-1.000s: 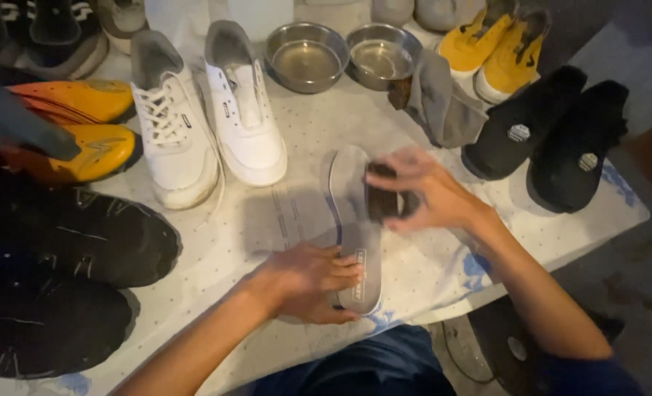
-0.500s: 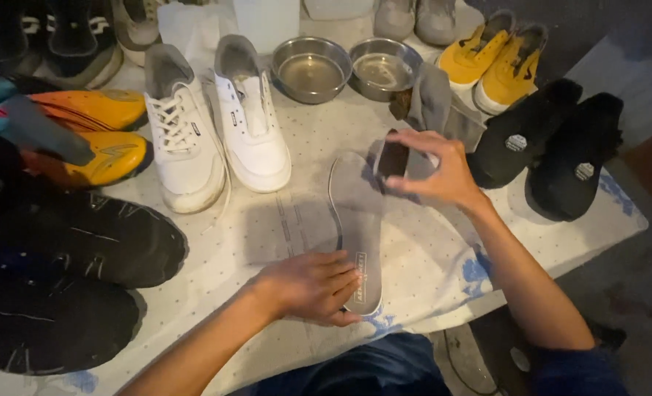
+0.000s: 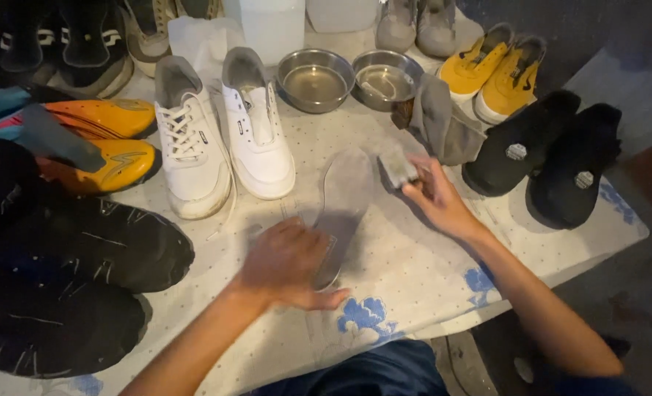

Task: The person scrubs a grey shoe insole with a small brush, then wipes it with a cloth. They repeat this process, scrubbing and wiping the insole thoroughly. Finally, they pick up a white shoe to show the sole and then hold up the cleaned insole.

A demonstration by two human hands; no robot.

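Note:
A grey shoe insole (image 3: 344,198) lies flat on the cloth-covered table (image 3: 414,279), running toward me. My left hand (image 3: 286,264) presses down on its near end, fingers spread over it. My right hand (image 3: 432,194) is raised to the right of the insole's far end and grips a small grey scrubbing block (image 3: 398,166). The block is off the insole, near a crumpled grey cloth (image 3: 443,125).
A pair of white sneakers (image 3: 223,136) stands left of the insole. Two steel bowls (image 3: 348,77) sit behind it. Yellow shoes (image 3: 498,70) and black shoes (image 3: 542,158) fill the right, orange and black shoes (image 3: 84,220) the left. The table edge runs along the lower right.
My right hand has lifted the block off the insole and moved it away to the far right. My left hand has stayed on the insole's near end.

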